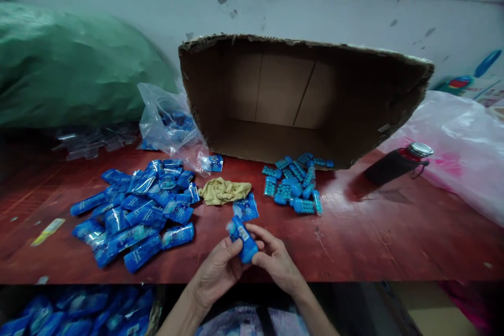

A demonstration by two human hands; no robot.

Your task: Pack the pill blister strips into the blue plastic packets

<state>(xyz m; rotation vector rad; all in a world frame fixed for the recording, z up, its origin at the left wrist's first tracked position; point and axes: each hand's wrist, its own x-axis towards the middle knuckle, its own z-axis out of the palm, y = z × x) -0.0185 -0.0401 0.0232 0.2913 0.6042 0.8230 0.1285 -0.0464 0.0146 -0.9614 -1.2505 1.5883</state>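
Both my hands are together near the front edge of the red table [354, 252], around a small blue container with a printed wrapper and barcode [244, 244]. My left hand [218, 265] grips it from the left, thumb on its side. The fingers and thumb of my right hand [277, 261] pinch its right side and lower end. Just beyond lies a flat blue printed wrapper [249, 209], beside a crumpled yellowish cloth [223, 191]. To the left is a heap of wrapped blue packs [145, 212]. Small containers with turquoise beads [293, 186] lie to the right.
An open cardboard box [275, 84] lies on its side at the back. Left of it are a clear plastic bag [157, 110] and a big green sack [71, 63]. A dark flask [394, 165] stands right. More blue packs [86, 307] sit below the table's edge.
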